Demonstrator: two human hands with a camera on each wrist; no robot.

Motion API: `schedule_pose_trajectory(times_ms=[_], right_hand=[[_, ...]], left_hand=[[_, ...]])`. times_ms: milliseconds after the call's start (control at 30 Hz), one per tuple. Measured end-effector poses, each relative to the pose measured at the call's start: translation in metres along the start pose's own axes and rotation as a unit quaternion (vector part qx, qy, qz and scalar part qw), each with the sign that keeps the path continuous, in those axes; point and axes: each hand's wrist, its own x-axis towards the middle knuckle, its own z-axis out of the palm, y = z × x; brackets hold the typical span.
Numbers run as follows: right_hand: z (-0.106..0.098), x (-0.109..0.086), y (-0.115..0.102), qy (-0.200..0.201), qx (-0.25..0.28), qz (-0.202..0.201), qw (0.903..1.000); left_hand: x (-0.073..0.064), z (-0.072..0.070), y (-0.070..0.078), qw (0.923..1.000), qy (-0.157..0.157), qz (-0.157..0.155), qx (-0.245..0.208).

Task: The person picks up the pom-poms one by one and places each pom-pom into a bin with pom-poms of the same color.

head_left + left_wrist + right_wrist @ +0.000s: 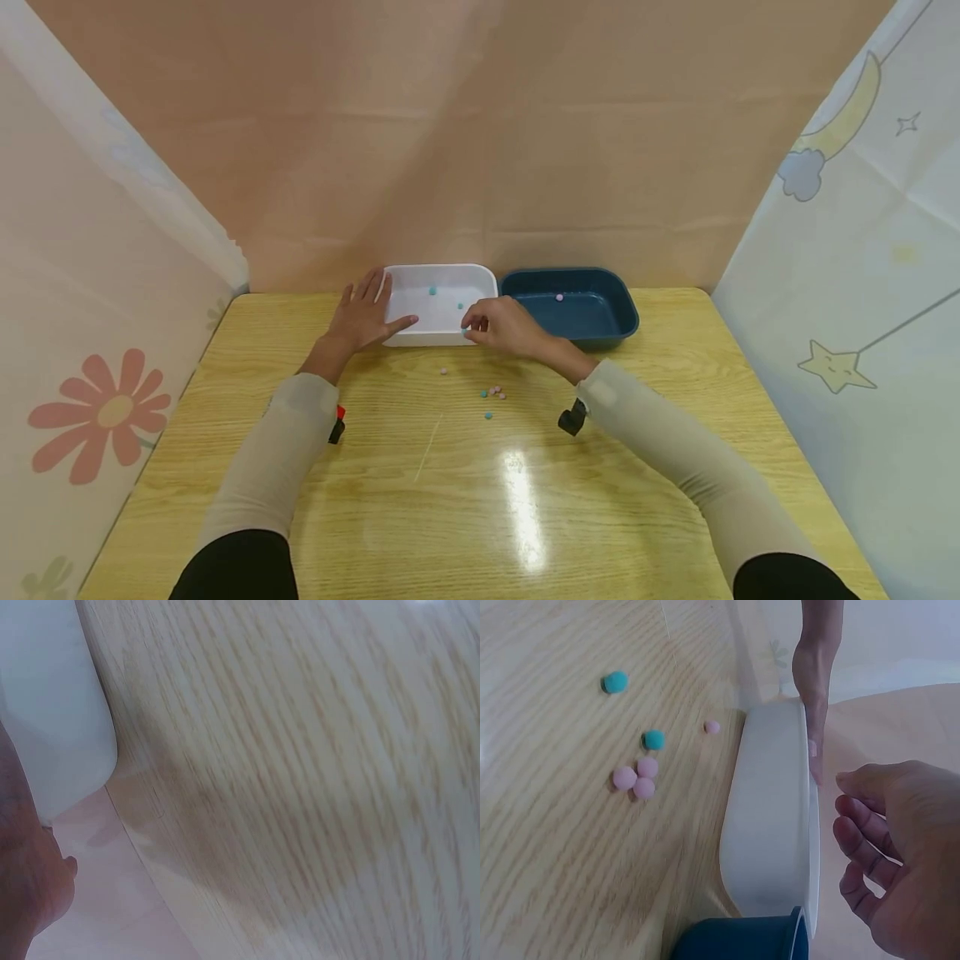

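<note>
My left hand (362,318), fingers spread, rests at the left end of a white tray (440,339). Over the tray's front right corner is my right hand (507,327), its fingers loosely bent. A small blue ball (463,331) shows right by those fingertips in the head view. From the right wrist, the thumb and index finger of the right hand (904,840) stand slightly apart, with no ball visible between them. Inside the tray lie two more blue balls, one farther back (432,291) and one nearer the hand (461,306).
A dark blue tray (606,333) adjoins the white one on the right, with a pink ball (559,297) inside. In front lie several loose balls on the wooden table (420,517), among them a blue one (615,682) and a lone pink one (712,727).
</note>
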Motion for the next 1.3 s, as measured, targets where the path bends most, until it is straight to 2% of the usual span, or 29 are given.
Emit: schedule_pose_trajectory(times_ms=[500,733,1300], right_hand=[[-0.007,0.013,0.018,0.031,-0.013,0.042,0.9986],[-0.009,0.019,0.024,0.046,-0.016,0.046,0.9977],[-0.013,0.034,0.043,0.041,-0.026,0.118,0.9918]], left_hand=[[0.0,0.005,0.0,0.9999,0.014,0.002,-0.005],[-0.001,0.003,0.002,0.9999,0.01,0.002,-0.006],[0.001,0.004,0.004,0.9999,0.013,0.001,-0.002]])
